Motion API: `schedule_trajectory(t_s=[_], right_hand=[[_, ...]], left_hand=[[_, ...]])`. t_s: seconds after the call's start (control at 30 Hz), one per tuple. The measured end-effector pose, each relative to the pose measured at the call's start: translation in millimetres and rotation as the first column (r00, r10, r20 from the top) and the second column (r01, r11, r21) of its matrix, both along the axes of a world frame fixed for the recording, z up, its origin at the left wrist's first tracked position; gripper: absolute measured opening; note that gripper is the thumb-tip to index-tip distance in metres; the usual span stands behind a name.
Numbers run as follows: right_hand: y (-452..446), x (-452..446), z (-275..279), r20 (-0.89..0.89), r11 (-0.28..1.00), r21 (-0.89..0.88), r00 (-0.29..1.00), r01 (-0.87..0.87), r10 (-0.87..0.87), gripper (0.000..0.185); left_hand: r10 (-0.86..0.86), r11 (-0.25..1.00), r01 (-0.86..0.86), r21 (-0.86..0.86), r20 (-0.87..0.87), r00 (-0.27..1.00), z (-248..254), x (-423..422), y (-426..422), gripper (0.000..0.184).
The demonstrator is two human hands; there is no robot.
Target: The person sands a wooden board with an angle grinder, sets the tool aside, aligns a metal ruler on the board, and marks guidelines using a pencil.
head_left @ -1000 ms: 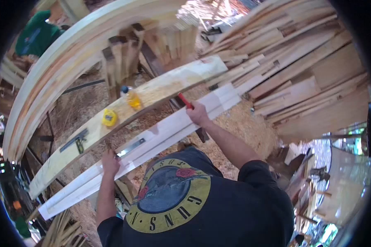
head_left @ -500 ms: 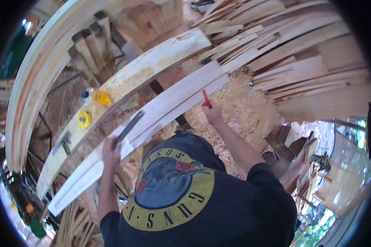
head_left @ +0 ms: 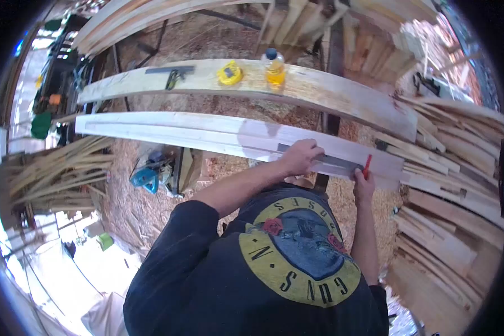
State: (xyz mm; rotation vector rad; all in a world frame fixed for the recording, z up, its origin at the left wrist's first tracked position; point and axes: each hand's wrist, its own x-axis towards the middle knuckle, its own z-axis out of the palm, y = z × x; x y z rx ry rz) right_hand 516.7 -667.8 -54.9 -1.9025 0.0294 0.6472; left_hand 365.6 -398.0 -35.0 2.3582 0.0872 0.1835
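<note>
- The left hand (head_left: 303, 157) grasps the metal ruler (head_left: 339, 161) around its middle, fingers bent over it, keeping it flat on the board.
- The right hand (head_left: 364, 183) is closed around a red pencil (head_left: 368, 163), which points away from the person, at the ruler's right end; whether these fingers touch the ruler, I cannot tell.
- The long pale board (head_left: 179, 124) lies crosswise before the person, the ruler on its right half.
- Beyond it, apart, a curved thick plank (head_left: 341, 93) carries a dark straight-edged tool (head_left: 154, 70), a yellow tape measure (head_left: 229, 73) and an upright bottle of yellow liquid (head_left: 275, 73), in order from left to right.
- A blue power tool (head_left: 144, 179) sits below the board, left of the person.
- Wood strips (head_left: 56, 173) are heaped farther left.
</note>
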Motion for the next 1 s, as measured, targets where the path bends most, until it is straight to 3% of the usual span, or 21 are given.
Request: schedule_trajectory(t_s=[0.1,0.27,0.37,0.43,0.57,0.63,0.73,0.83,0.93,1.0], right_hand=[[-4,11,-6,-0.246,0.984,0.114,0.963,0.137,-0.106,0.016],[1,13,-3,-0.264,0.985,0.117,0.960,0.129,-0.094,0.016],[-3,20,-16,-0.259,0.981,0.152,0.962,0.124,-0.082,0.016],[-2,21,-11,-0.243,0.986,0.131,0.967,0.106,-0.071,0.016],[0,25,-3,-0.251,0.988,0.141,0.968,0.058,-0.021,0.019],[-1,27,-1,-0.258,0.989,0.130,0.966,0.066,-0.030,0.018],[-3,30,-2,-0.275,0.986,0.160,0.961,0.053,-0.007,0.018],[-4,33,-2,-0.278,0.987,0.157,0.960,0.036,0.009,0.018],[-4,34,-1,-0.293,0.990,0.135,0.956,0.040,0.001,0.019],[-6,35,-2,-0.305,0.988,0.150,0.952,0.034,0.013,0.020]], left_hand=[[0.003,0.998,-0.004,0.057,0.006,1.000,-1,-1,2,0.043],[0.085,0.979,-0.088,0.182,0.020,0.996,-1,-18,6,0.040],[0.242,0.940,-0.262,0.217,0.111,0.964,0,-47,21,0.037],[0.345,0.907,-0.333,0.258,-0.001,0.939,19,-77,40,0.038],[0.595,0.705,-0.552,0.445,0.053,0.802,17,-161,78,0.053],[0.697,0.650,-0.548,0.526,-0.126,0.706,30,-194,89,0.068],[0.673,0.672,-0.458,0.582,-0.223,0.705,26,-234,104,0.079],[0.729,0.630,-0.477,0.613,-0.253,0.636,22,-248,113,0.082],[0.875,0.483,-0.552,0.680,-0.386,0.291,39,-239,131,0.084],[0.923,0.386,-0.573,0.723,-0.311,0.229,18,-269,155,0.085]])
